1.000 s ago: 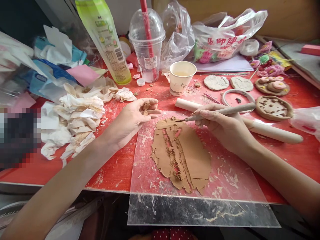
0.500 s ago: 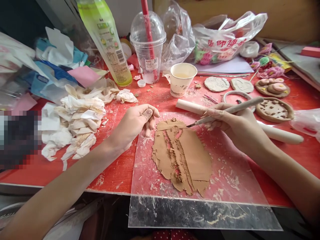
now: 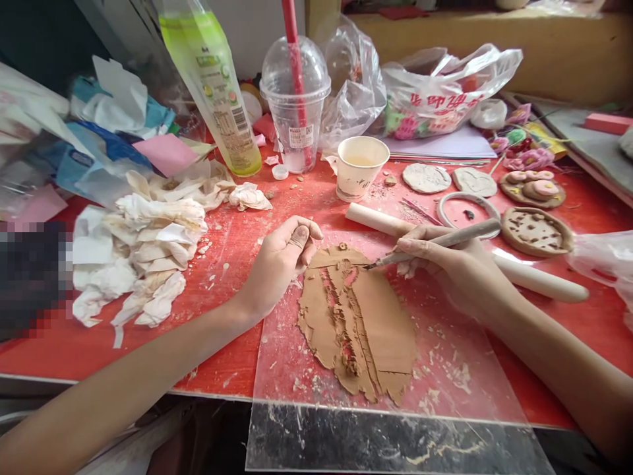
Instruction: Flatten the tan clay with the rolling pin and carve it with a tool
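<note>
My right hand [image 3: 440, 264] grips a craft knife [image 3: 440, 241] with a grey, clay-smeared handle like a pen. The blade's tip meets the upper part of a flat brown clay slab [image 3: 388, 316], near a crosswise cut line. Two long, ragged grooves run down the slab, with red showing through. Under the clay lies a clear plastic sheet [image 3: 445, 396] that overhangs the table's front edge. My left hand [image 3: 284, 260] is closed beside the slab's upper left, thumb against curled fingers, and nothing shows in it. A rolling pin [image 3: 539, 277] passes behind my right hand.
Crumpled tissues [image 3: 148, 251] are heaped at left. Behind the clay stand a paper cup [image 3: 363, 168], a lidded plastic cup [image 3: 297, 112] and a green bottle [image 3: 212, 92]. On the right are a ring [image 3: 440, 214], clay discs [image 3: 426, 178] and a decorated round piece [image 3: 537, 231].
The view has tilted up slightly, so the table sits lower. The knife tip has shifted a little left and nearer on the clay. My left fingers are curled more tightly.
</note>
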`<state>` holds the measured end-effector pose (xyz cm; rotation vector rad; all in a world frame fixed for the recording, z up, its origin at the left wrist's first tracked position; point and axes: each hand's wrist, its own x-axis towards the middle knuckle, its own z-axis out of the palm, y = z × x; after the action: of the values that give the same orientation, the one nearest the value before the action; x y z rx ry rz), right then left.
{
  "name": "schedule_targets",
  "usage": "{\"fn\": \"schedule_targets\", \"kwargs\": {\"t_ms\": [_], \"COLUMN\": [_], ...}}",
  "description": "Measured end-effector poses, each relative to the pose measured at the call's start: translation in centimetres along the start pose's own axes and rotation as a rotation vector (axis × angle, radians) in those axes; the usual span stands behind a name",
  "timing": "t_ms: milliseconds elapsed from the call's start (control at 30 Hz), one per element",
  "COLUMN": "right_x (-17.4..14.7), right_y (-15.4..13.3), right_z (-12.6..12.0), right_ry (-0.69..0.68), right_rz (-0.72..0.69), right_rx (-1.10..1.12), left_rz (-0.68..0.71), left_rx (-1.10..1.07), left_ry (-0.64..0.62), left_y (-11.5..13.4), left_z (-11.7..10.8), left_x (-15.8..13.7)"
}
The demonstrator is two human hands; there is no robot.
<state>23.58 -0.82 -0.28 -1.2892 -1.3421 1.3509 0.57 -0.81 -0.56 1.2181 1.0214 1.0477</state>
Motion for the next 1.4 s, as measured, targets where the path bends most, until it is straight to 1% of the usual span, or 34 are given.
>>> {"fn": "schedule_targets", "kwargs": {"t_ms": [133,300,367,467,500,567,633,733,800,867,933,1033,1133,1233,1300,1333,1367,1400], "right_x": [0.0,0.0,-0.1,-0.1,-0.2,-0.3,-0.6,-0.9,-1.0,-1.0,-0.9,-0.8,-0.7,-0.8,-0.9,-1.0,-1.0,-1.1], "right_y": [0.1,-0.3,-0.5,-0.5,-0.5,-0.4,-0.3,-0.2,-0.1,0.1,0.3,0.6,0.7,0.5,0.0,-0.3,-0.6,-0.9], "right_z": [0.1,0.2,0.4,0.8,1.0,1.2,1.4,1.4,1.4,1.4,1.4,1.4,1.5,1.5,1.4,1.2,1.1,0.9], "right_ry": [-0.060,-0.130,-0.142,-0.170,-0.178,-0.184,-0.184,-0.227,-0.272,-0.307,-0.320,-0.308,-0.316,-0.337,-0.333,-0.317,-0.272,-0.195], "right_rz": [0.024,-0.002,0.038,0.139,0.146,0.083,-0.024,-0.181,-0.253,-0.277,-0.253,-0.186,-0.159,-0.191,-0.239,-0.260,-0.280,-0.292], "right_rx": [0.005,-0.066,-0.012,0.128,0.162,0.206,0.248,0.267,0.251,0.223,0.185,0.126,0.091,0.069,0.071,0.082,0.106,0.142], "left_rz": [0.012,0.014,0.011,0.009,0.011,0.004,-0.053,-0.206,-0.266,-0.286,-0.296,-0.279,-0.256,-0.268,-0.279,-0.279,-0.275,-0.268], "left_rx": [-0.025,-0.019,-0.020,-0.028,-0.029,-0.030,-0.048,-0.131,-0.188,-0.229,-0.246,-0.231,-0.172,-0.125,-0.129,-0.134,-0.135,-0.130], "left_ry": [0.015,0.012,0.008,0.003,-0.001,-0.021,-0.084,-0.267,-0.378,-0.448,-0.480,-0.448,-0.401,-0.368,-0.382,-0.387,-0.380,-0.353], "left_y": [-0.1,-0.1,-0.1,-0.1,-0.1,0.1,0.4,1.0,1.2,1.3,1.2,1.0,0.8,0.9,1.2,1.4,1.5,1.6], "left_z": [0.0,0.1,0.2,0.2,0.2,0.1,0.0,-0.1,0.0,0.1,0.3,0.6,0.8,0.9,0.9,0.7,0.6,0.4], "left_x": [0.1,0.1,0.1,0.1,0.1,0.0,0.0,-0.1,-0.1,-0.2,-0.3,-0.5,-0.7,-0.7,-0.7,-0.7,-0.6,-0.6]}}
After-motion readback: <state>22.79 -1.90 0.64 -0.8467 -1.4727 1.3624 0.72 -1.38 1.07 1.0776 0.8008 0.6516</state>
